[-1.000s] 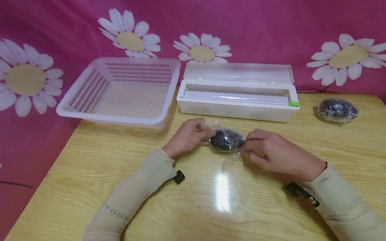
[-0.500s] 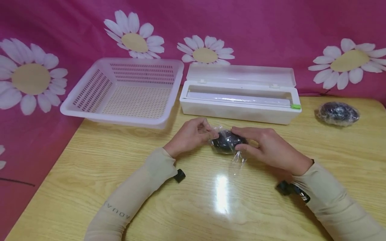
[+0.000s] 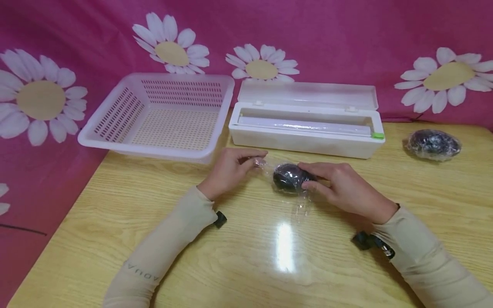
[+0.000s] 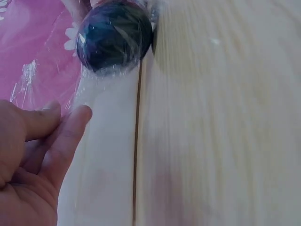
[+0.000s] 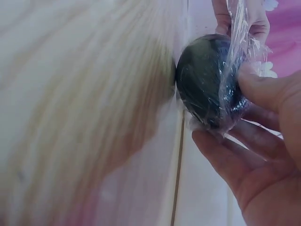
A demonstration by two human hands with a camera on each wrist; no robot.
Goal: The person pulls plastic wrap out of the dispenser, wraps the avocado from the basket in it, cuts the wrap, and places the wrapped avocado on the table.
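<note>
A dark, glossy oval fruit [image 3: 288,178], its exact kind unclear under the film, lies on the wooden table in front of the white box. Clear cling film [image 3: 265,164] covers it, and a loose tail stretches toward the left. My left hand [image 3: 227,171] pinches that tail between thumb and fingers, a little apart from the fruit. In the left wrist view the film [image 4: 70,89] runs taut from the fingertips to the fruit [image 4: 115,37]. My right hand [image 3: 343,188] holds the fruit's right end between thumb and fingers; another film flap hangs at its near side.
Behind the hands stands a white box [image 3: 304,143], lid raised, with a roll of cling film [image 3: 304,124] inside. A pale plastic basket [image 3: 154,147] is at the back left. Another film-wrapped dark oval fruit [image 3: 433,144] lies at the far right.
My right hand has gone from pinching film at the fruit's right end to holding the fruit. My left hand has moved left off the fruit, drawing out the film tail.
</note>
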